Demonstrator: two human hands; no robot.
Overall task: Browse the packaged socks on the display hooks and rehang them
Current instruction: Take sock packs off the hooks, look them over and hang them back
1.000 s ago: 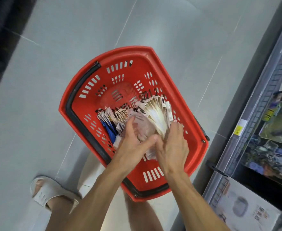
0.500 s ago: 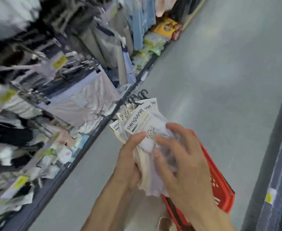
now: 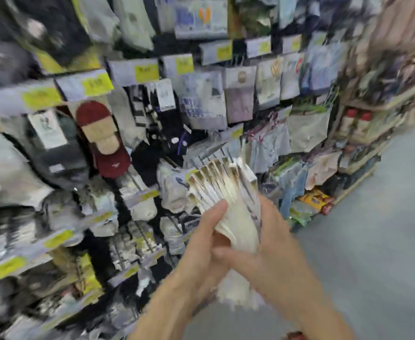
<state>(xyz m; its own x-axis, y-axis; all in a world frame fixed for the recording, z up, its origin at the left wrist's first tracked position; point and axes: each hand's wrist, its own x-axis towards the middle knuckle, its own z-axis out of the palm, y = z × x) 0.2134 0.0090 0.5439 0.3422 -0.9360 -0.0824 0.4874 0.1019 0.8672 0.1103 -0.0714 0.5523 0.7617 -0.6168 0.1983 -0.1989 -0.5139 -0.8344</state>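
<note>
A fanned stack of several cream and white packaged socks is held up in front of the display wall. My left hand grips the stack from the left, thumb across its front. From the right, my right hand clasps the same stack around its lower half. The packs' tops with their hangers point up toward the display hooks, which carry many sock packs with yellow price tags. The view is blurred by motion.
Sock racks fill the left and centre, with dark red and beige low-cut socks at mid-left. Shelves of other goods stand at the right. Grey aisle floor lies to the right. A red basket edge shows at the bottom.
The stack came out of the red basket and rose in both hands. The view swung from the floor up to the sock display wall.
</note>
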